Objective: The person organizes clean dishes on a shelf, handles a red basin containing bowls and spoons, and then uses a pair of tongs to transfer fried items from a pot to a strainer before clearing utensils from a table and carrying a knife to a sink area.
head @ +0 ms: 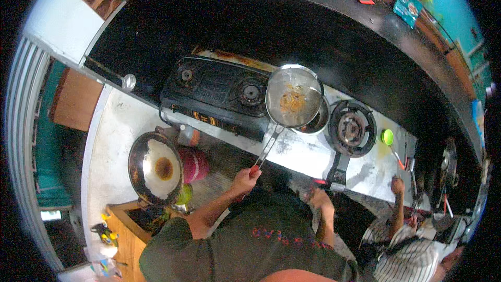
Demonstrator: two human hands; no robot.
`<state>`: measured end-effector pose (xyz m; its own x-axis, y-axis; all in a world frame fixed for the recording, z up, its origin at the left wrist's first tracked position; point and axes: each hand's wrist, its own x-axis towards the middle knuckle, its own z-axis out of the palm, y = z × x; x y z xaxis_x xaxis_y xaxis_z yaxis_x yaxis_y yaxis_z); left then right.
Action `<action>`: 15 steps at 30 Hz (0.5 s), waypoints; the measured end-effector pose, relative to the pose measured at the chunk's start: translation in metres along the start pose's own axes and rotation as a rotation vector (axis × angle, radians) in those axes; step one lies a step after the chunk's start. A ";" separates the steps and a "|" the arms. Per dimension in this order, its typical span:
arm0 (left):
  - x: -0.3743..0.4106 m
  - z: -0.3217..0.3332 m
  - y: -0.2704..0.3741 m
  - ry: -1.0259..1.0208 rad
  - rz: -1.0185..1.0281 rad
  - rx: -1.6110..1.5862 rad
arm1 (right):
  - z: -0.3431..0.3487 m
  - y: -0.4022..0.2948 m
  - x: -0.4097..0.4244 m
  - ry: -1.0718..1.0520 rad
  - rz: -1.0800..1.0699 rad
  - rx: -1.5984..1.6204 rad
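Note:
My left hand (245,181) grips the red-ended handle of a round mesh strainer (295,82). Orange-brown food bits (293,100) lie in the strainer's mesh. Its bowl covers most of a metal pot (321,119), whose dark inside shows only at the lower right. My right hand (323,203) is lower and to the right, its fingers bent, close to the front end of a single gas burner (350,127). A small red thing (320,181) shows just beyond its fingers; whether the hand holds it is unclear.
A black two-burner gas stove (213,90) stands left of the pot. Farther left is a wok (163,164) with brown liquid. A green-headed spoon (387,137) lies on the right. Another person in a striped top (407,258) has a hand (397,185) at the counter edge.

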<state>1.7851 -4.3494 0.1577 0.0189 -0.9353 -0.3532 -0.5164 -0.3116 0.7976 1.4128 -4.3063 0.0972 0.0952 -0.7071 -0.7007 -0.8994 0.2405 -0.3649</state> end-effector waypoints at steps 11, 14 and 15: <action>0.018 0.001 0.014 -0.090 -0.049 0.111 | -0.049 -0.062 -0.012 0.007 0.053 -0.038; 0.012 -0.004 0.011 -0.092 -0.011 0.114 | -0.046 -0.077 -0.012 0.028 -0.100 -0.017; 0.015 -0.003 0.015 -0.121 0.033 0.094 | -0.043 -0.081 -0.012 0.039 -0.098 -0.050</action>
<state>1.7804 -4.3686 0.1662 -0.1000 -0.9158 -0.3889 -0.5933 -0.2588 0.7622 1.4661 -4.3459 0.1619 0.1682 -0.7513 -0.6381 -0.9068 0.1360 -0.3991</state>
